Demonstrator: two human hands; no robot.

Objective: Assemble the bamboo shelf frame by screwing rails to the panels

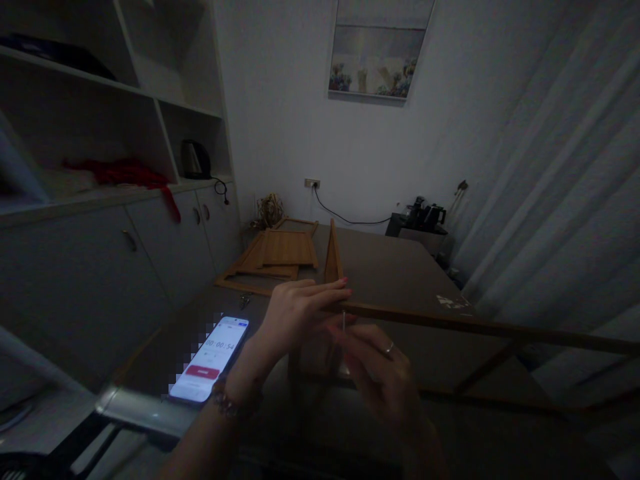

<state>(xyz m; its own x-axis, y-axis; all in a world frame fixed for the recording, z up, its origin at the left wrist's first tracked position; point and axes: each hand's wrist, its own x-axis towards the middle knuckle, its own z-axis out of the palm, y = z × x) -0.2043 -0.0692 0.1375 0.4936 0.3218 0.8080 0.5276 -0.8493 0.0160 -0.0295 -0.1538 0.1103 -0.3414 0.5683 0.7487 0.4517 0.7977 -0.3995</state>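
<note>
My left hand point(295, 310) lies on top of a long wooden rail of a frame point(475, 325), its fingers wrapped over the corner where the rail meets another upright wooden piece point(333, 257). Just below the rail, my right hand point(373, 363) pinches a small metal screw or pin point(343, 321) that points up at the underside of the rail. There is a ring on the right hand and a bracelet on the left wrist. The frame stands on a dark brown table point(400, 267).
A phone point(210, 360) with a lit timer screen lies at the table's near left. Several flat wooden panels point(280, 253) are stacked at the far end. White cabinets and shelves with a kettle point(195, 159) stand to the left, a curtain to the right.
</note>
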